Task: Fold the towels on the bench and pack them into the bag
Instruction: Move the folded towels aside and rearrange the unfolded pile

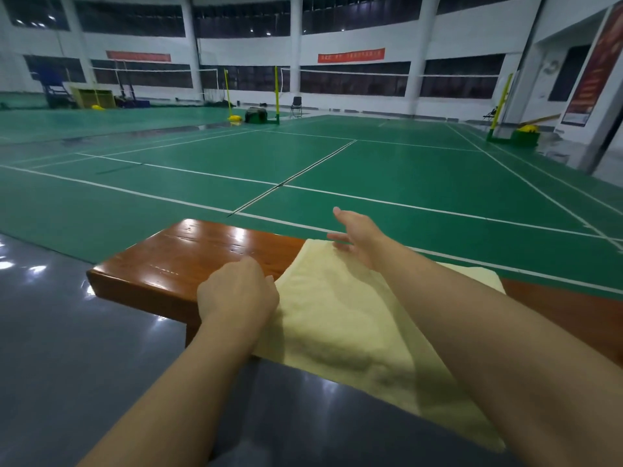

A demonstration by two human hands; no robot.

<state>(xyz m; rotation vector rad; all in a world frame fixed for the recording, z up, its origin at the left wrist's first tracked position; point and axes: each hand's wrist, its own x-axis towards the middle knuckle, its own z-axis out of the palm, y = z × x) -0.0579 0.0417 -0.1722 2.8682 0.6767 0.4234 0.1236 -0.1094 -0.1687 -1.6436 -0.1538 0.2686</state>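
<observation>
A pale yellow towel [340,318] lies spread across the glossy brown wooden bench [188,257], its near edge hanging over the bench's front. My left hand [236,291] has its fingers curled at the towel's left edge and pinches it there. At the towel's far corner my right hand [357,235] is stretched out with straight fingers, its palm over the cloth and the fingertips past the bench's far edge. My right forearm crosses over the towel and hides part of it. No bag is in view.
The bench's left end [101,274] is bare wood. A grey shiny floor [67,348] lies in front of the bench and a green badminton court [303,163] behind it. Net posts [277,96] and a chair [296,106] stand far off.
</observation>
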